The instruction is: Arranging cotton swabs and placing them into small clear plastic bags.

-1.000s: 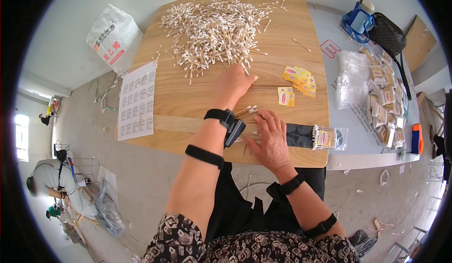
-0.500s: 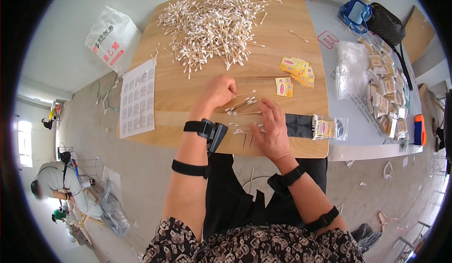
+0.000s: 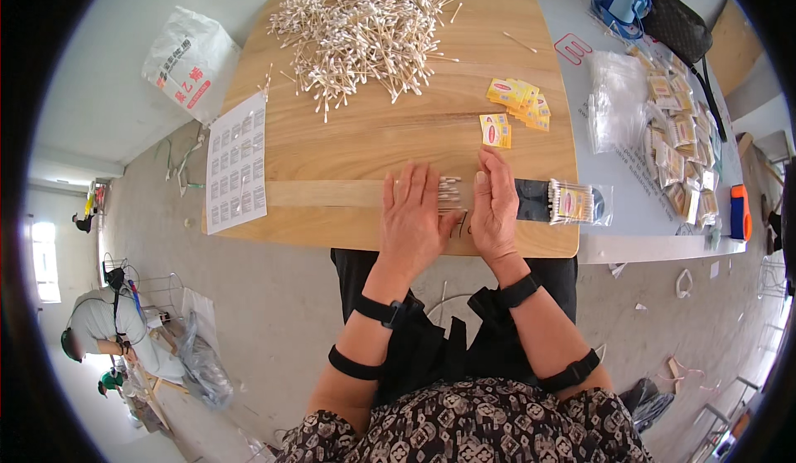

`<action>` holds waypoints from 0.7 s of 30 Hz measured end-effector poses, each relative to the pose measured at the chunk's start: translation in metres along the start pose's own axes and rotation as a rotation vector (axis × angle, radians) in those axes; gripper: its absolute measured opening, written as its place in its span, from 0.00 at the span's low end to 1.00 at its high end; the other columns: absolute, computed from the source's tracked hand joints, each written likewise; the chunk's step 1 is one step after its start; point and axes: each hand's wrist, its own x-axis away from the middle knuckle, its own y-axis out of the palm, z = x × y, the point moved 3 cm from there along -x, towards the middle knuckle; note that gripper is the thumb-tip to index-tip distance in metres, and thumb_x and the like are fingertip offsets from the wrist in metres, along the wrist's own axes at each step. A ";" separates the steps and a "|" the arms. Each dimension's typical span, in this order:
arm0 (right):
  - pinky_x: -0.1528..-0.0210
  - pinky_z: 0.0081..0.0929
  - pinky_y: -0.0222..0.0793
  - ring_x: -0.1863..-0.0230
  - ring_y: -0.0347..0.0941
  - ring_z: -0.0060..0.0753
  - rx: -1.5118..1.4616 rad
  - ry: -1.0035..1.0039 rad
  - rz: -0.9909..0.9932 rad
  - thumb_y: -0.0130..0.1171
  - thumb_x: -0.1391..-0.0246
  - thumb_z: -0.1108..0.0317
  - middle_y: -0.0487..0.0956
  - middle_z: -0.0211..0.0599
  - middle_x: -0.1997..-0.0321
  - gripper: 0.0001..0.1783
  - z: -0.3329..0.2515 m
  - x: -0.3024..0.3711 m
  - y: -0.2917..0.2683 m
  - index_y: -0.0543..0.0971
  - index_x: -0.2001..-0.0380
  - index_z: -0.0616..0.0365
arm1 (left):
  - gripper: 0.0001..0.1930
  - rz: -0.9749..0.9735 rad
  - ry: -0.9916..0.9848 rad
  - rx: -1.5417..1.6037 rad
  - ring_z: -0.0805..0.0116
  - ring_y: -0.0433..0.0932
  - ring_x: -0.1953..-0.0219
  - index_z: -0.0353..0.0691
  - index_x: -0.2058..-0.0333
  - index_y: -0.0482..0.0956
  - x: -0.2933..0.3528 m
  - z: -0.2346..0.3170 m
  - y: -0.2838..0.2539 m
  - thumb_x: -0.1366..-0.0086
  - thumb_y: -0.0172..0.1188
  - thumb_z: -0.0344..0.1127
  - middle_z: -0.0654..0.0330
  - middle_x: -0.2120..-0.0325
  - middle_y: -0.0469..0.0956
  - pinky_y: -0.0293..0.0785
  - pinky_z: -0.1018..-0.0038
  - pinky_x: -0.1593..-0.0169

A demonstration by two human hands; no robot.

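Observation:
Between my two hands, near the table's front edge, lies a small bunch of cotton swabs (image 3: 448, 194), side by side. My left hand (image 3: 412, 214) rests flat with fingers stretched over their left part, hiding those ends. On the right, my right hand (image 3: 495, 208) stands on its edge, fingers extended, palm toward the swab tips. A clear bag packed with cotton swabs (image 3: 571, 203) lies right of it, over a dark strip (image 3: 531, 200). Yellow cards (image 3: 496, 130) lie beyond my right hand, with several more (image 3: 521, 101) fanned out behind. A big heap of loose swabs (image 3: 365, 36) covers the far side.
A printed sheet (image 3: 237, 164) lies at the table's left edge. The grey side table (image 3: 593, 247) holds clear empty bags (image 3: 617, 102), filled swab packs (image 3: 681, 144), a tape dispenser (image 3: 739, 213), a dark pouch (image 3: 678, 25) and a blue-covered bottle (image 3: 623, 3). Another person (image 3: 104, 322) sits at far left.
My left hand has come back toward me and flattened over the swabs, which now lie together in line. My right hand has turned onto its edge beside their right ends.

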 end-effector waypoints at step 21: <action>0.32 0.30 0.55 0.35 0.65 0.37 -0.502 0.280 0.093 0.43 0.28 0.60 0.71 0.47 0.37 0.24 0.006 0.016 0.013 0.69 0.41 0.69 | 0.31 0.369 -0.225 0.692 0.51 0.51 0.29 0.28 0.34 0.55 0.003 -0.038 0.015 0.25 0.42 0.48 0.42 0.32 0.53 0.47 0.58 0.29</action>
